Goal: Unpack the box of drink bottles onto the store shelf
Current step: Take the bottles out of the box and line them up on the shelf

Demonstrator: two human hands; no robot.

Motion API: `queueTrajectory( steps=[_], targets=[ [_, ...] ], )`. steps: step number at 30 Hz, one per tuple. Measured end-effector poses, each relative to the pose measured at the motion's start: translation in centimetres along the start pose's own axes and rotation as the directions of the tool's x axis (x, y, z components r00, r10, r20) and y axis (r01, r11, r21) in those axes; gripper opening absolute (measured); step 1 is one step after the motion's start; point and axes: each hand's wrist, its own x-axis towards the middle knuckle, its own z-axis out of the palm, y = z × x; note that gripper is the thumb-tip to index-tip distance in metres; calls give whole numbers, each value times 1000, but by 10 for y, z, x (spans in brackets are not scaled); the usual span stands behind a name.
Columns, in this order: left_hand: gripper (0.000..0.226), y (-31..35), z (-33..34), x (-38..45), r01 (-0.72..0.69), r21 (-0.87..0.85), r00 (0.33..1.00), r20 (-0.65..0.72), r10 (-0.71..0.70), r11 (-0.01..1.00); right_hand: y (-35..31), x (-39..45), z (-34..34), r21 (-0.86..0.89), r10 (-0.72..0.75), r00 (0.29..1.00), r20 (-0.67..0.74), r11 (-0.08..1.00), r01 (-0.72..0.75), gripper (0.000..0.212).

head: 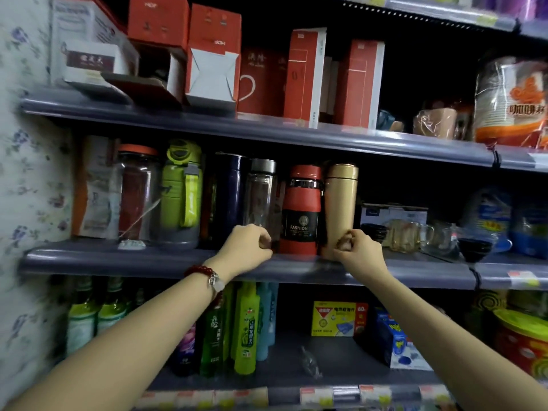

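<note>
Drink bottles stand in a row on the middle shelf [166,259]: a green bottle [181,191], a dark blue flask [226,197], a clear bottle [262,194], a red "FASHION" bottle [301,209] and a gold flask [341,200]. My left hand [247,243] has its fingers curled in front of the clear bottle's base. My right hand [357,247] is curled in front of the gold flask's base. Neither hand visibly grips a bottle. The red bottle stands between the hands, apart from both. No box of bottles is in view.
Red cartons [302,78] fill the upper shelf. Glass mugs [406,235] and dark bowls [474,247] sit right of the gold flask. The lower shelf holds green bottles [244,327], a yellow box [338,318] and a bare patch. Floral wallpaper [26,179] bounds the left.
</note>
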Motion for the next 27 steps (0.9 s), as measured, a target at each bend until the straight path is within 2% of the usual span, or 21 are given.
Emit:
queueTrajectory(
  steps=[6,9,13,20,27],
  targets=[
    [23,-29,-29,-19,-33,156,999,27,29,987,-32,-35,14,-125,-4,1000,5,992,5,29],
    [22,-41,-37,-26,-49,201,998,42,42,978,-48,-46,22,-155,-49,998,30,986,53,24],
    [25,-56,-46,-31,-4,218,1000,7,2,976,-73,-54,31,-182,-124,986,116,973,143,38],
    [29,-74,-66,-24,133,223,990,-74,-119,966,-113,-45,48,-74,-215,966,142,971,227,42],
    [45,-63,-56,-7,229,92,972,-67,-224,969,-129,-24,75,124,-143,979,146,984,126,37]
  ],
)
